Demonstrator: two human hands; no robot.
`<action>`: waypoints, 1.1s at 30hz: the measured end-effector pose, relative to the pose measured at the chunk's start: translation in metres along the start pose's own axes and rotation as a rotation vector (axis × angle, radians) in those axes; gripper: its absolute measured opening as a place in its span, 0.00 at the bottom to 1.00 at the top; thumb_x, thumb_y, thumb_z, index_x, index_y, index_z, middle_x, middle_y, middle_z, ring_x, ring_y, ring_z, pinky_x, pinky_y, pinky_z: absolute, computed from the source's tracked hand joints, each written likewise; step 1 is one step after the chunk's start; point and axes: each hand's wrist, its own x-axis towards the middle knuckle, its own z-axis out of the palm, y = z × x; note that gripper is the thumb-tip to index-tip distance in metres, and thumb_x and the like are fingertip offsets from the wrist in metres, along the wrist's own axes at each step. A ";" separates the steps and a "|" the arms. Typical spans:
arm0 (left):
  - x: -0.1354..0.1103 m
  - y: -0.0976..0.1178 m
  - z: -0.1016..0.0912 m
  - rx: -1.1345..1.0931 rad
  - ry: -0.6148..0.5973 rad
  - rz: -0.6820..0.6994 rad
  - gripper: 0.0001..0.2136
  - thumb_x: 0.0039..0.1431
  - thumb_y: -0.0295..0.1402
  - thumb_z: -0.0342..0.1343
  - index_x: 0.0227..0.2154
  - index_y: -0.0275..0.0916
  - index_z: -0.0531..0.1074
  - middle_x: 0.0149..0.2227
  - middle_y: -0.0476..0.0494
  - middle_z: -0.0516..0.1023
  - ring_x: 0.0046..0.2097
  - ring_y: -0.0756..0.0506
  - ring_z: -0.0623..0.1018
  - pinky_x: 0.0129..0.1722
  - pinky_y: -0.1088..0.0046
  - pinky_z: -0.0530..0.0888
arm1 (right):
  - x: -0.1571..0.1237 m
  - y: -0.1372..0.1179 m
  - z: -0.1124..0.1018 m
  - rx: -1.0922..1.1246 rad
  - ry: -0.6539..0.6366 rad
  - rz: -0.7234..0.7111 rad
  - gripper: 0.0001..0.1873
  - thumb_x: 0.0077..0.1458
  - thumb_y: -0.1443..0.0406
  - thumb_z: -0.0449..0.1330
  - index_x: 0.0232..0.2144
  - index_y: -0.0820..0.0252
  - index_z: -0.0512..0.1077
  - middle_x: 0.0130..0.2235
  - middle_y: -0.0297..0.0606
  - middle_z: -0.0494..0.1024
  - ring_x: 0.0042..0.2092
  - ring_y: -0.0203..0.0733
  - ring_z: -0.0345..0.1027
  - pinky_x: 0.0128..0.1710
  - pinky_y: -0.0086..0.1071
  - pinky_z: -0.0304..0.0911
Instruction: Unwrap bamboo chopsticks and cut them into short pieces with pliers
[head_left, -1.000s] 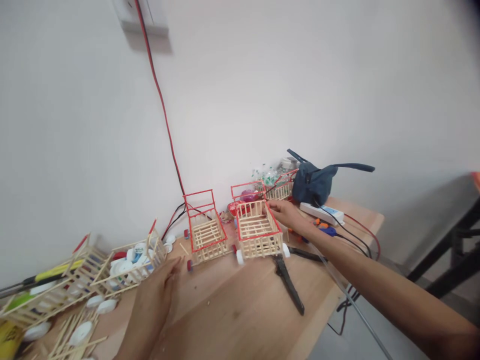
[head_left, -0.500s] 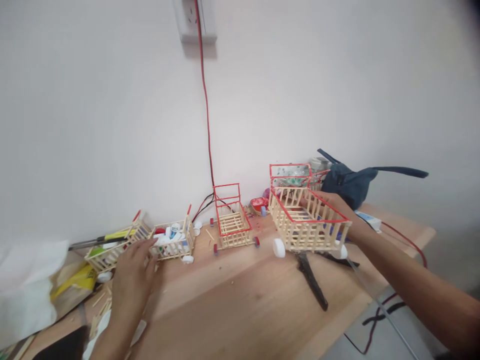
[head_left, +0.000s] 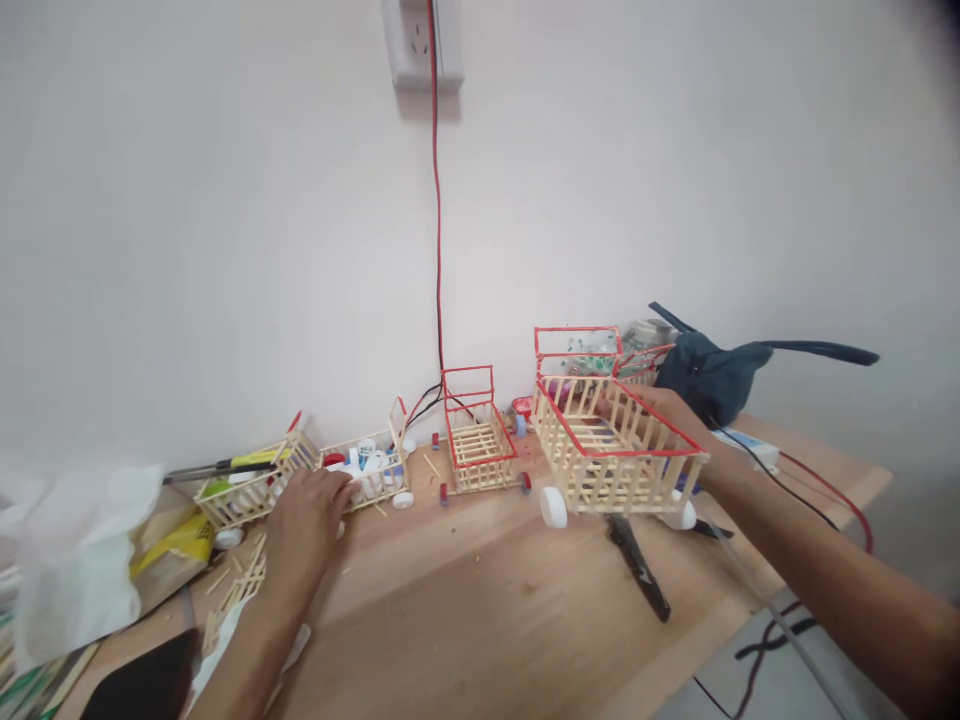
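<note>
My right hand (head_left: 664,412) grips a large toy shopping cart (head_left: 626,485) made of pale wooden sticks, with a red rim, red handle and white bottle-cap wheels. It is held raised over the table; the cart's bars partly hide my fingers. At the left, my left hand (head_left: 309,515) has its fingers bent closed at the near end of a small stick cart (head_left: 390,480), which is filled with white and coloured bottle caps (head_left: 367,460). My fingertips are partly hidden there. Between the two hands, a medium stick cart (head_left: 480,460) with red-and-blue wheels stands upright.
Black-handled pliers (head_left: 637,570) lie beneath the raised cart. Another stick cart (head_left: 240,500) holds tools at the left, near loose sticks (head_left: 236,590) and a black phone-like slab (head_left: 142,680). A dark blue bag (head_left: 709,375) and a power strip (head_left: 750,447) sit at the right.
The small cart with the caps has turned under my left hand, so its red handle end now shows wider. The view has shifted a little; my right hand still holds the large cart.
</note>
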 end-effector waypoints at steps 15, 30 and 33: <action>-0.004 0.000 -0.008 -0.066 -0.031 -0.022 0.16 0.63 0.37 0.45 0.27 0.41 0.76 0.31 0.41 0.79 0.37 0.39 0.73 0.37 0.64 0.67 | -0.004 -0.019 0.016 0.130 0.004 0.104 0.21 0.30 0.53 0.72 0.21 0.61 0.70 0.24 0.37 0.74 0.27 0.42 0.67 0.29 0.35 0.65; -0.004 0.001 0.003 -0.033 0.028 -0.008 0.17 0.65 0.36 0.43 0.29 0.40 0.76 0.32 0.39 0.79 0.37 0.38 0.72 0.38 0.62 0.67 | -0.005 0.012 0.004 0.130 0.011 0.060 0.17 0.42 0.54 0.68 0.28 0.61 0.72 0.27 0.38 0.75 0.29 0.44 0.68 0.31 0.35 0.65; -0.005 0.001 0.000 -0.053 0.061 0.019 0.17 0.64 0.37 0.42 0.34 0.38 0.76 0.35 0.37 0.79 0.39 0.37 0.74 0.42 0.61 0.68 | -0.001 0.023 -0.012 0.025 0.062 -0.040 0.16 0.44 0.55 0.67 0.27 0.62 0.73 0.26 0.37 0.74 0.29 0.42 0.67 0.31 0.34 0.63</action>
